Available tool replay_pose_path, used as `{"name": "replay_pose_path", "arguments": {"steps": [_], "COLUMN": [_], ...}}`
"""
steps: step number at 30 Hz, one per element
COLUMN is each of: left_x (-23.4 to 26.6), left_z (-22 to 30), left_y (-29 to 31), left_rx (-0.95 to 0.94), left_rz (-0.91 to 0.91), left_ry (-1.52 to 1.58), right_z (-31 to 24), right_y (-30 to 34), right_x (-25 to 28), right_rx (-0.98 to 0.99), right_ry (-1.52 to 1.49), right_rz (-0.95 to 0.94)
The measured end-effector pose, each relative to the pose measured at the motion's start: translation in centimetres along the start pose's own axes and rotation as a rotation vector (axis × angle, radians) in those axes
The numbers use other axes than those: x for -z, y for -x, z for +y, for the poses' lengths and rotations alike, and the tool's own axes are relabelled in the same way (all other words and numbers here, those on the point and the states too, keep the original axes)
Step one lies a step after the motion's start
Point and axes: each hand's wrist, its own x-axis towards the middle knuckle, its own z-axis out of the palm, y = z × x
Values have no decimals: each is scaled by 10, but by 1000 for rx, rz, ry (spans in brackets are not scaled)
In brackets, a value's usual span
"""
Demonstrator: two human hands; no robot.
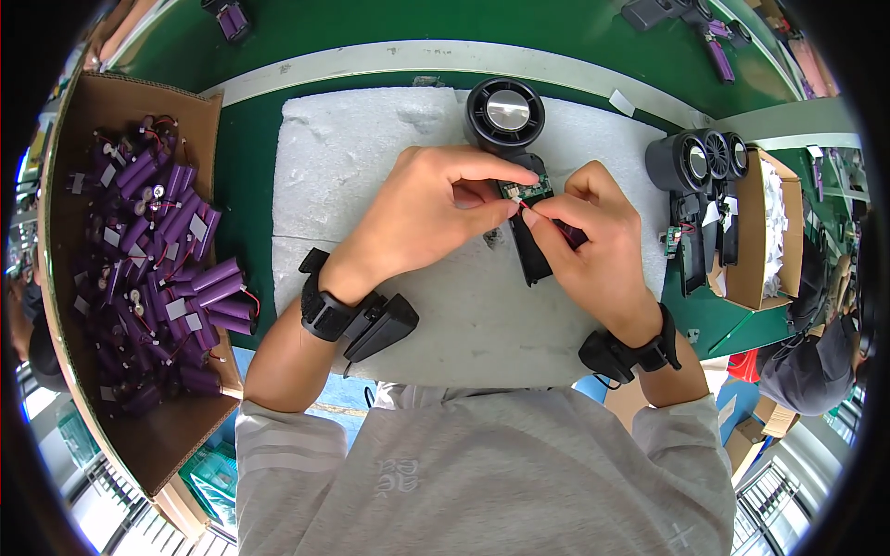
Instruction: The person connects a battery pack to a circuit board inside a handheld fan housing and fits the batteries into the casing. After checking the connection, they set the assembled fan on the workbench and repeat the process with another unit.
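A small black handheld fan with a round head (506,112) lies on the white foam sheet, its open handle half (530,258) toward me. At the top of the handle sits a green circuit board (532,193). My left hand (431,199) grips the board between thumb and index finger from the left. From the right, my right hand (593,222) pinches a thin red wire (522,206) beside the board's white connector. Part of a purple battery (570,235) shows beneath my right hand; the rest of it is hidden.
A cardboard box (199,116) on the left holds many purple batteries (167,269) with wires. On the right stand several black fans (681,162) next to a smaller carton (788,232). The foam sheet (324,139) lies on a green bench; more fan parts (718,51) lie beyond its white rail.
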Motion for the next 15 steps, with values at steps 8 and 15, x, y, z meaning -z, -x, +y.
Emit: {"name": "replay_pose_path", "arguments": {"steps": [8,15], "left_x": [0,0], "left_z": [7,6], "left_y": [0,1], "left_rx": [64,39], "left_rz": [-34,-30], "left_ry": [-48,-66], "right_z": [-2,0], "right_y": [1,0], "right_x": [0,0], "right_rx": [-51,-33], "right_ry": [14,10], "right_rz": [-10,-45]}}
